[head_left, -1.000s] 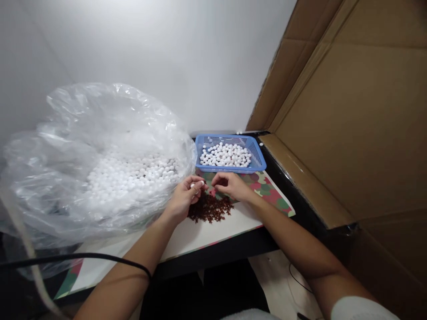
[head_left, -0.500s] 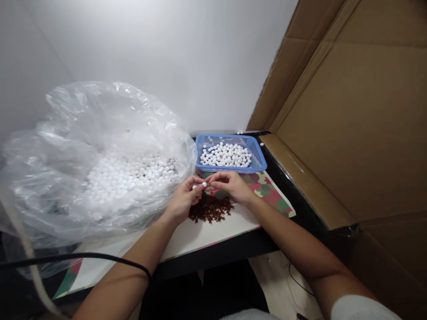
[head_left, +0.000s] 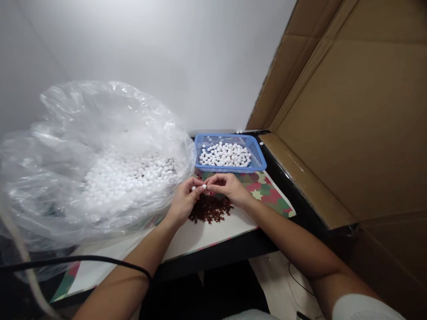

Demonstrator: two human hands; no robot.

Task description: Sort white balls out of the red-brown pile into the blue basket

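My left hand (head_left: 183,201) is closed, with a small white ball (head_left: 204,186) at its thumb and fingertips. A second white ball (head_left: 193,188) shows between its fingers. Fingertips of my right hand (head_left: 231,190) are pinched together against the first ball; whatever they hold is too small to make out. Just under both hands lies a heap of small reddish-brown pieces (head_left: 211,210) on a paper sheet (head_left: 187,242). Beyond them stands a blue plastic basket (head_left: 231,170) with many white balls inside.
A large clear plastic bag (head_left: 100,104) full of white balls takes up the left side. Cardboard (head_left: 360,133) walls the right side. A black cable (head_left: 76,258) crosses my left forearm. Several loose balls lie behind and right of the basket.
My right fingertips have come closer to the ball in my left hand, and the two hands now meet there. The ball has dropped slightly in the picture.
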